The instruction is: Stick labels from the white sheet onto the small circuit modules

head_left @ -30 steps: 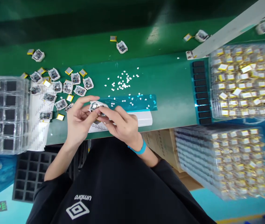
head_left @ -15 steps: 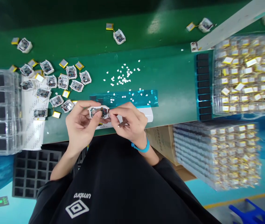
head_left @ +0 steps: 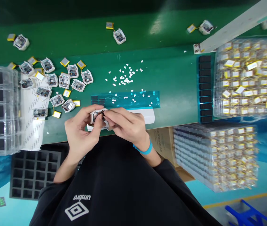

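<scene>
White casing (head_left: pixel 95 116), pinched by the left hand (head_left: pixel 83 130), touches the bunched-fingered right hand (head_left: pixel 130 126).

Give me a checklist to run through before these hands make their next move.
1. Left hand grips the white plastic housing with exposed circuitry: ok, thumb over its open face.
2. Right hand positioned at the housing: ok, fingertips at its right end.
3. Contents of the right hand's pinch visible: cannot tell, the fingers hide them.
4. Small white drop-shaped pieces clear of both hands: ok, scattered on the green mat beyond them.
5. Similar open white housings at left evenly spaced: not ok, several crowd together.
6. Black rectangular pads in line: ok, one column on blue film.
</scene>
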Demonstrator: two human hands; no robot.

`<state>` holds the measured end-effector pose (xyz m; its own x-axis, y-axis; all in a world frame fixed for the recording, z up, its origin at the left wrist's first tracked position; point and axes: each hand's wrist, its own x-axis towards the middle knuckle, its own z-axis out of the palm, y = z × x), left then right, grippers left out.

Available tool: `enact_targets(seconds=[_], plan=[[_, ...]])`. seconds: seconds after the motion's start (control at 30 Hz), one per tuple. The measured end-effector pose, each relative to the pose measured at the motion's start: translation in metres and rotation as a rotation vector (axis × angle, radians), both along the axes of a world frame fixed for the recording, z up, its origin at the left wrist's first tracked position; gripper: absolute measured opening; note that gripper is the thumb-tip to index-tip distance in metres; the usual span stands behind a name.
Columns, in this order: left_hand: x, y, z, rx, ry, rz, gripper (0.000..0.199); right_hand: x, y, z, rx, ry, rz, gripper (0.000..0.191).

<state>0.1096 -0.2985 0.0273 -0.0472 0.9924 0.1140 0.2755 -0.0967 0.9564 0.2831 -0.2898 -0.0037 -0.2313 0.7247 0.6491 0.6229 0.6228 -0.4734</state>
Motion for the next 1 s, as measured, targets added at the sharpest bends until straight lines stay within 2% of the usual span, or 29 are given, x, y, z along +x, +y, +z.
enact_targets(seconds=[0.1, 0.17, 0.27, 0.4, 0.47, 0.53, 0.63, 0.77, 0.87, 0.93, 1.0], plan=[[-0.001, 0.000, -0.002, -0.025, -0.001, -0.009, 0.018, 0.004, 0.001, 0.000, -0.120, 0.150, 0.085, 0.034], [0.000, 0.000, -0.003, -0.037, 0.038, -0.019, 0.019, 0.005, 0.001, -0.001, -0.164, 0.203, 0.058, 0.036], [0.002, 0.003, -0.004, -0.015, 0.195, -0.066, 0.022, 0.005, 0.000, -0.006, -0.150, 0.144, -0.005, 0.040], [0.006, 0.010, -0.006, -0.030, 0.367, -0.204, 0.023, 0.009, -0.003, -0.019, -0.123, -0.001, -0.057, 0.043], [0.007, 0.012, -0.009, -0.136, 0.271, -0.285, 0.023, 0.014, -0.007, -0.025, -0.115, -0.005, -0.077, 0.037], [0.007, 0.014, -0.013, -0.285, 0.090, -0.364, 0.021, 0.020, -0.010, -0.030, -0.093, -0.008, -0.084, 0.033], [0.007, 0.016, -0.016, -0.431, -0.101, -0.435, 0.017, 0.029, -0.016, -0.033, -0.064, -0.039, -0.045, 0.038], [0.005, 0.017, -0.016, -0.479, -0.189, -0.481, 0.013, 0.036, -0.022, -0.034, -0.116, -0.046, 0.036, 0.047], [0.003, 0.017, -0.017, -0.486, -0.178, -0.485, 0.012, 0.037, -0.023, -0.035, -0.152, -0.039, 0.075, 0.047], [0.003, 0.015, -0.018, -0.481, -0.157, -0.473, 0.011, 0.036, -0.021, -0.033, -0.192, 0.005, 0.033, 0.040], [0.003, 0.014, -0.019, -0.473, -0.167, -0.442, 0.010, 0.036, -0.017, -0.029, -0.249, 0.067, -0.091, 0.035]])
